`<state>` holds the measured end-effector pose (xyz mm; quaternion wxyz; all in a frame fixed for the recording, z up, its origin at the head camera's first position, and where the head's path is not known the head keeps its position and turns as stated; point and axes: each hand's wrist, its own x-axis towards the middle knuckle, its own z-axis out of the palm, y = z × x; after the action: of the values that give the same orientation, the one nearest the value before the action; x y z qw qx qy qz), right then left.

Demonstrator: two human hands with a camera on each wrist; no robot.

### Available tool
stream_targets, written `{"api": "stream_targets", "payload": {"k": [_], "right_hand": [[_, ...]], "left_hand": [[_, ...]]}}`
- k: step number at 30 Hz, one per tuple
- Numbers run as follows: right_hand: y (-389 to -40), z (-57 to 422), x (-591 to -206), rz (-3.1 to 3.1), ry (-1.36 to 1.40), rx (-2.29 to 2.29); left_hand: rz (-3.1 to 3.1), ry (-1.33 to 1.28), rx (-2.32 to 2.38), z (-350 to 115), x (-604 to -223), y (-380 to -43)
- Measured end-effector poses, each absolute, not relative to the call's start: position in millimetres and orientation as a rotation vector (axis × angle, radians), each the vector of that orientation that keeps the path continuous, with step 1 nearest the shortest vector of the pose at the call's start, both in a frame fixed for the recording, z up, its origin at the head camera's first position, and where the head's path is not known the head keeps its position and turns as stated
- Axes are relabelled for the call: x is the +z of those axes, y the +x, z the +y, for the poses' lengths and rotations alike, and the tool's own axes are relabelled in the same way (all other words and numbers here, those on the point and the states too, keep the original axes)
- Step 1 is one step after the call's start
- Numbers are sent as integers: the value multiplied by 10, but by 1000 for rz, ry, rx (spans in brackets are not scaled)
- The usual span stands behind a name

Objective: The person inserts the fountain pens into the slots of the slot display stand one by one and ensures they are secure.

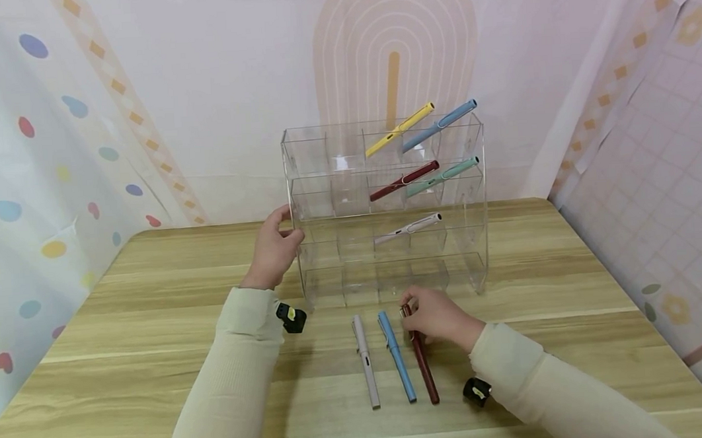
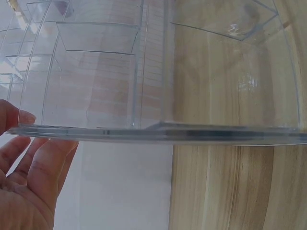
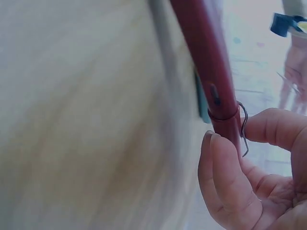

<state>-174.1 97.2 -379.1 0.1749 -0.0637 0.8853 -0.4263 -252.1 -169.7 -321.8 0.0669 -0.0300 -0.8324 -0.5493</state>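
A clear acrylic pen rack [image 1: 324, 273] with tiered compartments stands upright on the table. My left hand [image 1: 272, 249] holds its left side panel. In the left wrist view, the thumb is on one side of the panel edge [image 2: 192, 135] and the fingers [image 2: 45, 167] on the other. In front of the rack, my right hand [image 1: 442, 313] pinches a dark red pen [image 1: 424, 367] near its clip end. The right wrist view shows thumb and fingertips around that pen's cap. Left of it lie a blue pen [image 1: 399, 362] and a light grey pen [image 1: 366, 364].
In the rack's upper tiers lean a yellow pen [image 1: 400, 130] and a blue pen [image 1: 441, 125], then another dark red pen [image 1: 405, 181] and a mint green pen [image 1: 444, 176]. A pale pen [image 1: 410, 228] leans one tier lower. A patterned curtain [image 1: 231, 86] hangs behind the wooden table [image 1: 154, 322].
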Motion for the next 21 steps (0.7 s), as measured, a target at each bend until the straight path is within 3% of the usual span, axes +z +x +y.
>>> {"api": "stream_targets", "payload": {"k": [21], "right_hand": [[-1755, 1397, -3379, 2460, -149, -1568]], "left_hand": [[-2495, -104, -1679, -1695, -3212, -2511]]}}
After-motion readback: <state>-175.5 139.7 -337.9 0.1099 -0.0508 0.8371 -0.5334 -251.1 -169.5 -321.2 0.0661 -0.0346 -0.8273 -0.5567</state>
